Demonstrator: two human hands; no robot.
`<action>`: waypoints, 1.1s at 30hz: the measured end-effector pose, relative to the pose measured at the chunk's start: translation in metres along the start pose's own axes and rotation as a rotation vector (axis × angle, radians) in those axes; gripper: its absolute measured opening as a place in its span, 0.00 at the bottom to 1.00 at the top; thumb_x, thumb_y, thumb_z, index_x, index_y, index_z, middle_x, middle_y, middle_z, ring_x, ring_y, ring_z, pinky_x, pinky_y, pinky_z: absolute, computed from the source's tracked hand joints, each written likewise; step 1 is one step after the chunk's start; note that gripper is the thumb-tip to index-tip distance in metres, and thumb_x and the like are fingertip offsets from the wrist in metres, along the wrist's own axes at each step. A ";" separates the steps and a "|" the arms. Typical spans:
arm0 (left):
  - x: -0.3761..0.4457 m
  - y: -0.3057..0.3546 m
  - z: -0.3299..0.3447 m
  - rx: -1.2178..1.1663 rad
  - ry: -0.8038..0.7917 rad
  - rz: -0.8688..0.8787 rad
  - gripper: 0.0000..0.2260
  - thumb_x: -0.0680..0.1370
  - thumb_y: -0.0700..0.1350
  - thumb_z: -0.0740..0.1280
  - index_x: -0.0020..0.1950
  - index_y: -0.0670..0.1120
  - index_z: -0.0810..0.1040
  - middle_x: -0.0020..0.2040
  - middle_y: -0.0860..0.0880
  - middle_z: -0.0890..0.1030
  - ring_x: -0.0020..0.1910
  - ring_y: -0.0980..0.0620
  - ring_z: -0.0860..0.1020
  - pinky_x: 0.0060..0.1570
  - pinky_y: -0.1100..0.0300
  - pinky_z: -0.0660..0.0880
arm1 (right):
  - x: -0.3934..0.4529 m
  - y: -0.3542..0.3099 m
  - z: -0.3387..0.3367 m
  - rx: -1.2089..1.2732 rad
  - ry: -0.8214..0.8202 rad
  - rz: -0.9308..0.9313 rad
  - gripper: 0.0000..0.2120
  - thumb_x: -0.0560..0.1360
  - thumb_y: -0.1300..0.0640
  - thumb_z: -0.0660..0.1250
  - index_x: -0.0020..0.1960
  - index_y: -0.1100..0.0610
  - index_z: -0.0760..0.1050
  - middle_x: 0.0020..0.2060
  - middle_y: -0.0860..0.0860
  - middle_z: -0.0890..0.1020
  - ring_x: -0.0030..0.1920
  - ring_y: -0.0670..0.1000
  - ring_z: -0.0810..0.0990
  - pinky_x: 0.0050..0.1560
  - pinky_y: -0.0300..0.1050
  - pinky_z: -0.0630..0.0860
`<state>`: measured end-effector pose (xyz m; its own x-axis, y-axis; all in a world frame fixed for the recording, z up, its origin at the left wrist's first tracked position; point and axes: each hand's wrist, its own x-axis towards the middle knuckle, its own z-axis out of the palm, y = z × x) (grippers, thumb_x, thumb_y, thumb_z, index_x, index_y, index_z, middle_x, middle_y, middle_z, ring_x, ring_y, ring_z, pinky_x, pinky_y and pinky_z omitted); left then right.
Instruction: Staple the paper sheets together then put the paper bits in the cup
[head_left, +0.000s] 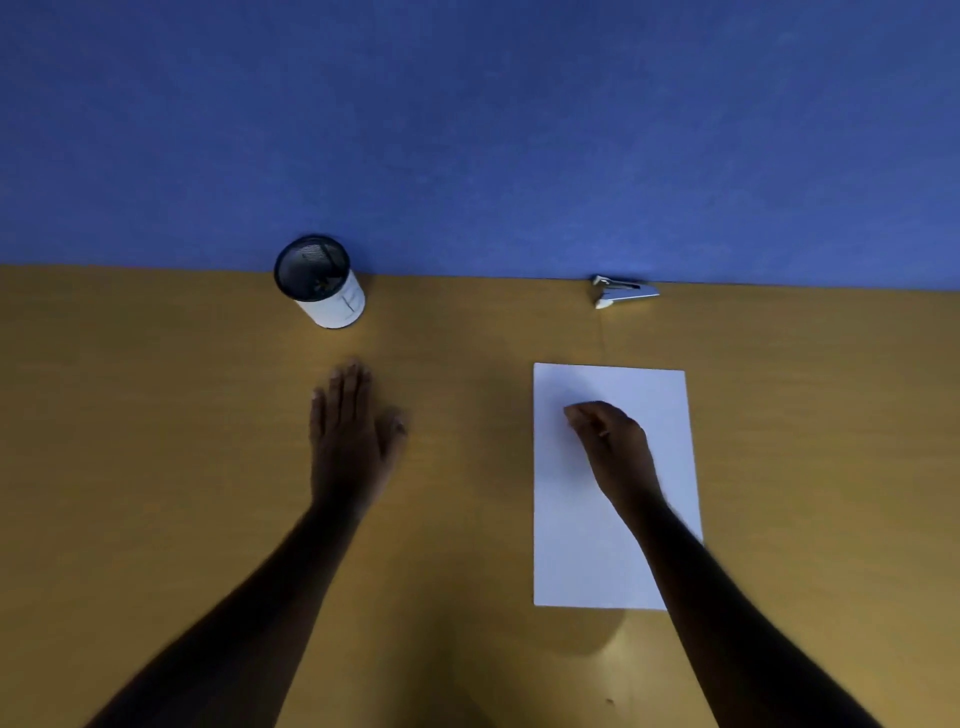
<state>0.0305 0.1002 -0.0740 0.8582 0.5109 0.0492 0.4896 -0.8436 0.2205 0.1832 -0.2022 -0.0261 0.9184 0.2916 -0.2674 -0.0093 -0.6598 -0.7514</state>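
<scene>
dim, bluish cast | hands motion-blurred | soft shadows on table (156, 467) | wide-angle edge bowing

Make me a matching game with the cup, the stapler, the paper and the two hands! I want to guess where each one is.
Things:
1. cup
2. stapler
3. paper
4. left hand

Places or states:
A. lies under the curled right hand
B. flat, fingers stretched out, on the bare table
C. far right, against the blue wall
D. far left, by the blue wall, tilted in this view

Pairs: 1-D, 2-C, 3-A, 4-B
</scene>
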 end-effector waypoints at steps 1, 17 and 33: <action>0.000 -0.001 0.000 -0.005 -0.014 -0.004 0.34 0.84 0.59 0.56 0.85 0.41 0.60 0.87 0.42 0.61 0.86 0.40 0.58 0.85 0.39 0.55 | -0.006 0.007 -0.006 -0.020 0.016 -0.008 0.11 0.83 0.51 0.66 0.60 0.52 0.82 0.55 0.46 0.84 0.55 0.47 0.81 0.50 0.36 0.72; -0.076 0.078 0.006 -0.069 -0.135 0.274 0.31 0.87 0.58 0.55 0.84 0.41 0.64 0.86 0.41 0.62 0.86 0.38 0.60 0.82 0.39 0.63 | -0.084 0.106 -0.055 -0.612 0.093 -0.208 0.37 0.83 0.39 0.54 0.82 0.62 0.55 0.81 0.57 0.60 0.81 0.58 0.60 0.79 0.57 0.62; -0.076 0.097 -0.014 0.027 -0.109 0.343 0.33 0.85 0.60 0.55 0.84 0.40 0.65 0.85 0.41 0.65 0.83 0.38 0.65 0.84 0.52 0.45 | -0.077 0.101 -0.081 -0.635 0.037 -0.244 0.40 0.82 0.33 0.47 0.84 0.59 0.47 0.83 0.55 0.52 0.83 0.56 0.52 0.81 0.56 0.58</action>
